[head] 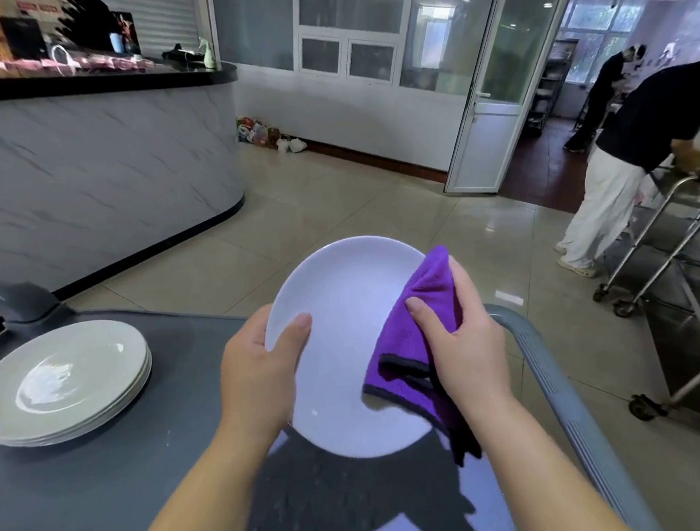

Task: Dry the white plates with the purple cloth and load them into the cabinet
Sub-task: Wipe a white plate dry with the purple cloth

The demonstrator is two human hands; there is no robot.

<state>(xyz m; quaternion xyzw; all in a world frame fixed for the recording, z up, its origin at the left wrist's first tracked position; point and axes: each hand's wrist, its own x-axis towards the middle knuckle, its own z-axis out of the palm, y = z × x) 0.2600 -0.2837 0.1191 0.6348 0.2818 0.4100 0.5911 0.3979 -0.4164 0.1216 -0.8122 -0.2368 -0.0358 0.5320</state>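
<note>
Landmark: grey cart top [106, 485], its curved handle rail [559, 395] running down its right side.
Held plate: a white plate [346, 349] is lifted above the cart top near the handle rail, tilted so its inside faces the camera; its shadow falls on the cart top below it.
Left hand: the left hand [260, 368] grips the plate's left rim, thumb on the inner face, fingers hidden behind the plate.
Right hand: the right hand [459, 340] clutches the purple cloth [413, 344] at the plate's right rim, thumb pressing the cloth onto the inner face, fingers curled round the cloth behind the rim.
Cloth: bunched over the right edge of the plate, a dark-edged corner hanging below the hand and past the plate's lower rim.
Stack: a stack of white plates [60, 380] rests on the cart top's left part, well apart from the held plate.
Beyond the cart: a marble-look counter [93, 168] to the left; on the right a person [633, 159] bends over a metal trolley [673, 240].
</note>
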